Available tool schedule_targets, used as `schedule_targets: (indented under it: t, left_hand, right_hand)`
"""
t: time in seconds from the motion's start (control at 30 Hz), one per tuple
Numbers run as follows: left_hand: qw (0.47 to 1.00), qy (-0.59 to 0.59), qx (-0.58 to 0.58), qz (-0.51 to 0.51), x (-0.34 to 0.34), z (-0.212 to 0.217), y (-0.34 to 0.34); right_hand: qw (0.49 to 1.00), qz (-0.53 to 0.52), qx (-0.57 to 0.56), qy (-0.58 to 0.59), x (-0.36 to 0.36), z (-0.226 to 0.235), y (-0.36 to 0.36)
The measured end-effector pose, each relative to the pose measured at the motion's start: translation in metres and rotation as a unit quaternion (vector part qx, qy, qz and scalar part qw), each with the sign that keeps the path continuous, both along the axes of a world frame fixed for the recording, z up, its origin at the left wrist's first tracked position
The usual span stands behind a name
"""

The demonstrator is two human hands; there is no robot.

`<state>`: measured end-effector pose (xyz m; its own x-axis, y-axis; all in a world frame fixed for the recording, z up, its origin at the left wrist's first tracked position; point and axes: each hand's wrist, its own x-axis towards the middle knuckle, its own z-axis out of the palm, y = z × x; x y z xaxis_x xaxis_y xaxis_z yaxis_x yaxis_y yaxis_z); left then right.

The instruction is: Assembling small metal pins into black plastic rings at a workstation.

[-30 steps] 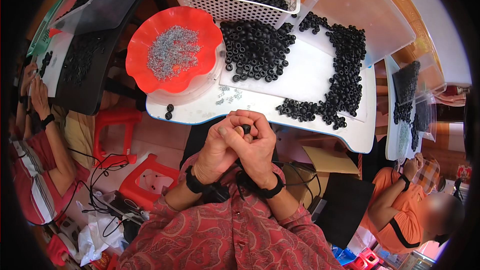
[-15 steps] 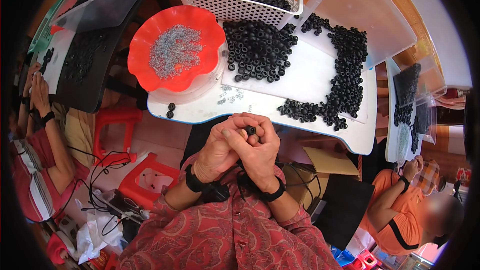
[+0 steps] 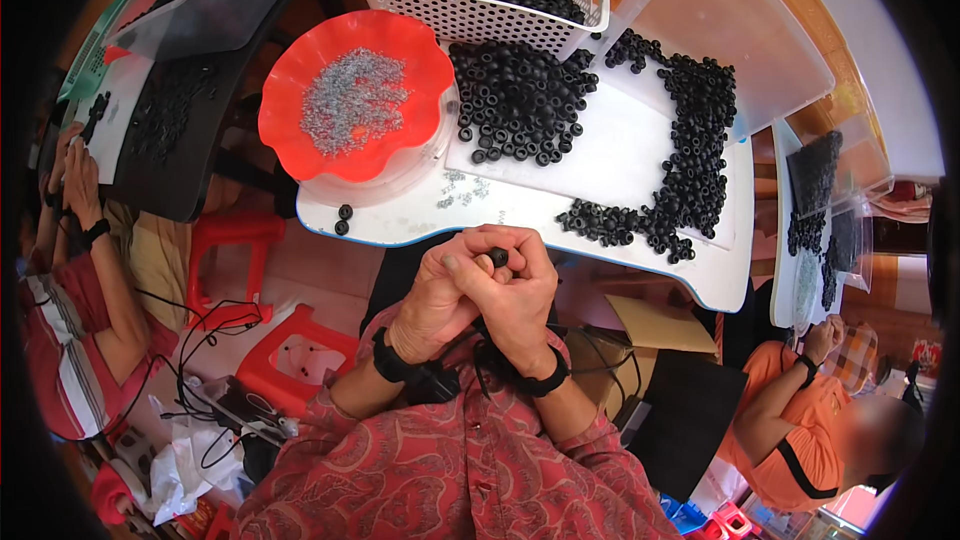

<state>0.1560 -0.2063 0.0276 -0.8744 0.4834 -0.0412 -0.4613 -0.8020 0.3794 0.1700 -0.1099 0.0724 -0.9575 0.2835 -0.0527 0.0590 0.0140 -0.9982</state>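
Note:
Close together above my lap, just off the table's near edge, are my left hand point(image 3: 432, 292) and my right hand point(image 3: 522, 302). Both are closed, fingers curled around a small black round part point(image 3: 498, 257). Only its dark end shows between my thumbs and fingers; the rest is hidden. On the table beyond lies a heap of similar black round parts point(image 3: 520, 105) with holes through them. More of them form a band point(image 3: 697, 140) along the right side. A red wavy-rimmed bowl point(image 3: 420, 120) at the left holds many tiny grey-silver pieces point(image 3: 355, 100).
A white perforated basket point(image 3: 480, 12) of black parts stands at the back. Two loose black parts point(image 3: 343, 220) sit near the white table's point(image 3: 400, 224) left edge. Red stools point(image 3: 275, 365) and cables are at lower left. People work at left point(image 3: 110, 310) and right point(image 3: 790, 430).
The black part has tilted slightly between my fingers, and its open hole shows less now. My hands stay in nearly the same place.

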Motion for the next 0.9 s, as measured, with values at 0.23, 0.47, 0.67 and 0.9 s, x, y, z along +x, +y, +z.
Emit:
schedule_targets:
  t: [0.23,0.47,0.67,0.9]
  left_hand:
    - [1.000,0.027,-0.011,0.009,-0.004,0.017,-0.002]
    - [0.983,0.046,-0.174,0.037,-0.005,0.026,-0.004]
    - [0.921,0.172,-0.342,0.067,-0.007,0.038,0.000]
    - [0.930,0.145,-0.332,0.071,-0.007,0.044,0.004]
  right_hand:
    - [0.986,0.076,-0.145,0.038,0.007,0.000,0.010]
    - [0.966,0.115,-0.224,0.064,0.004,-0.010,0.025]
    - [0.952,0.112,-0.273,0.078,0.000,-0.009,0.027]
    - [0.959,0.104,-0.255,0.063,0.004,-0.005,0.028]
